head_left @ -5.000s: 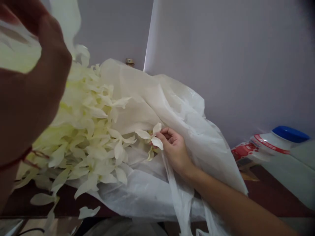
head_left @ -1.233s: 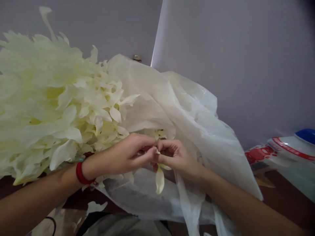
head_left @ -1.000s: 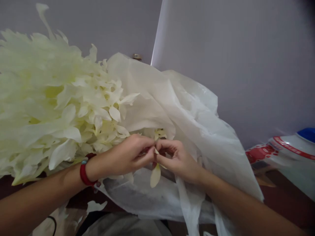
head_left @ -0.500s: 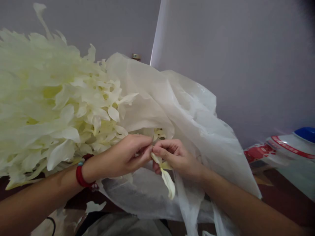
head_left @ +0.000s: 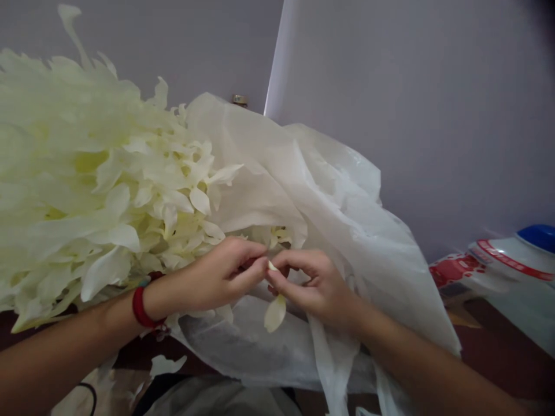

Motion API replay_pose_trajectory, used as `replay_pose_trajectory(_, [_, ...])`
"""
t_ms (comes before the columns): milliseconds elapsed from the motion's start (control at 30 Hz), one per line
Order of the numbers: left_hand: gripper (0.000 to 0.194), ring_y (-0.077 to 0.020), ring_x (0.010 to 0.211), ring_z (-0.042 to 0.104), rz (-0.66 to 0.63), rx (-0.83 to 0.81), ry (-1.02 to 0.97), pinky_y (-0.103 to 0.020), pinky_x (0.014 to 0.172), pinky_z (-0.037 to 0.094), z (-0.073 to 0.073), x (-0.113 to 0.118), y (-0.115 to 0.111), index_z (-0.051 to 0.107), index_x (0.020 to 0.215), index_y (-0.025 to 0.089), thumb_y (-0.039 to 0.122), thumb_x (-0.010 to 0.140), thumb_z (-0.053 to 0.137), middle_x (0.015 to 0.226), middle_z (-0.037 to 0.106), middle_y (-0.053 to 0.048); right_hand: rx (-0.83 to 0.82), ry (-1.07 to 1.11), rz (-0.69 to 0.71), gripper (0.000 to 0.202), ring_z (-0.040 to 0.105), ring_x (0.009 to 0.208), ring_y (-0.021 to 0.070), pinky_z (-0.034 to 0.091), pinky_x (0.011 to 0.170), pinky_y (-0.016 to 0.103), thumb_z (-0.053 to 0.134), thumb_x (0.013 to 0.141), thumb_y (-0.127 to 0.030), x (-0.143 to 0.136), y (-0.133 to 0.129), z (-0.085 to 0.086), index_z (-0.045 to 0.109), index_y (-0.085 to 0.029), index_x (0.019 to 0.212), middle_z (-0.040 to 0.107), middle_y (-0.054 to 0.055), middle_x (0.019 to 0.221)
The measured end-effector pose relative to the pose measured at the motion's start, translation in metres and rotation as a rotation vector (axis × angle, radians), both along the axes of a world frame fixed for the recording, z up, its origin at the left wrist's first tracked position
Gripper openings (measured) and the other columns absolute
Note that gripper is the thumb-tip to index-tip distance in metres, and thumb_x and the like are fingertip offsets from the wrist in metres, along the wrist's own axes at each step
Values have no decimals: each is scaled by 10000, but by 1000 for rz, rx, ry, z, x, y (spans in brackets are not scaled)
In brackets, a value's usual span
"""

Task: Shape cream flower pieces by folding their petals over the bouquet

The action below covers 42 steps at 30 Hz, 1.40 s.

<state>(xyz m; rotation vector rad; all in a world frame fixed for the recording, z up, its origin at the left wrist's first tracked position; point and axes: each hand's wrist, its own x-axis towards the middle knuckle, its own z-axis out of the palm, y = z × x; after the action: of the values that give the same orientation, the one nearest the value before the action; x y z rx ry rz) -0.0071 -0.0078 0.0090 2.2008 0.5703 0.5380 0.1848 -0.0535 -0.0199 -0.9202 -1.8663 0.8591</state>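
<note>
Both hands meet near the middle, over a crumpled white plastic bag. A small pale-yellow flower piece hangs below the fingertips, and its pale tip shows between them. My left hand, with a red bracelet at the wrist, pinches at that tip. My right hand has thumb and forefinger closed on the same piece from the other side. A large heap of cream-white flowers lies left of the hands. A few yellowish bits show in the bag's opening just beyond the fingers.
A white container with a blue lid and red print stands at the far right on the dark red table. A loose petal lies near the front edge. Grey walls rise behind the bag.
The flower piece has turned and shifted slightly left and up, and less of its length shows. The fingers of my right hand have spread a little and changed their hold.
</note>
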Motion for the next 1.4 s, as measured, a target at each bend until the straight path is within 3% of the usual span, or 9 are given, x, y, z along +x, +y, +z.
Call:
replay_pose_trajectory(67, [340,-80,518,295,8,6,11,-227,487,225,-1,1,0,339,625,196,248,942,452,559,312,64,163,-87,-58,297,553,550,129,424,563,271,591,927,-209,-1,-2,-1,585,-224,631,616,-9,579])
replay_pose_trajectory(167, [348,-85,522,297,12,9,7,-239,499,220,-3,2,2,329,621,197,250,931,477,555,314,62,196,-86,-102,301,479,520,127,401,584,301,603,894,-197,-2,-2,-3,566,-231,597,583,-19,546])
replay_pose_trajectory(267, [372,-86,529,300,11,-22,-28,-235,499,231,-4,1,3,334,624,198,291,953,479,568,306,63,135,-59,-91,291,543,548,136,433,578,291,605,927,-239,-1,1,-4,627,-227,637,637,-3,586])
replay_pose_trajectory(400, [369,-88,543,295,90,-85,-147,-228,493,255,-4,1,6,378,669,204,360,996,449,615,308,64,-167,227,-49,116,690,717,164,541,642,274,758,857,-336,3,11,-6,734,-226,884,749,19,811])
replay_pose_trajectory(533, [379,-92,555,308,165,-154,-240,-231,500,258,-3,1,7,406,662,200,358,1001,462,610,341,57,-369,562,-101,277,707,785,157,572,705,277,872,752,-388,6,21,-13,729,-250,945,762,6,906])
replay_pose_trajectory(900, [339,-93,555,410,254,-368,-521,-233,538,366,-2,9,5,363,654,204,281,977,430,626,319,50,-237,628,-3,477,708,1063,199,582,913,331,973,634,-350,5,18,-11,744,-325,1052,700,18,1336])
replay_pose_trajectory(1100, [352,-109,591,473,206,-332,-456,-259,596,390,-4,1,6,443,653,192,313,982,468,625,419,34,-124,526,-149,135,703,931,182,565,830,304,735,911,-406,4,14,-14,760,-285,965,771,20,1019])
replay_pose_trajectory(1300, [149,-136,824,506,186,58,-341,-275,764,429,-2,-3,-3,521,929,186,292,945,624,877,498,5,-102,417,-184,239,565,672,117,459,633,235,565,1017,-377,8,14,-12,665,-248,842,624,-34,773])
replay_pose_trajectory(1400, [188,-134,813,528,128,50,-259,-265,735,444,-1,-3,-1,543,965,183,366,1002,562,878,542,0,-68,293,-128,270,550,677,130,439,642,251,610,993,-416,7,13,-9,667,-227,808,585,-30,727])
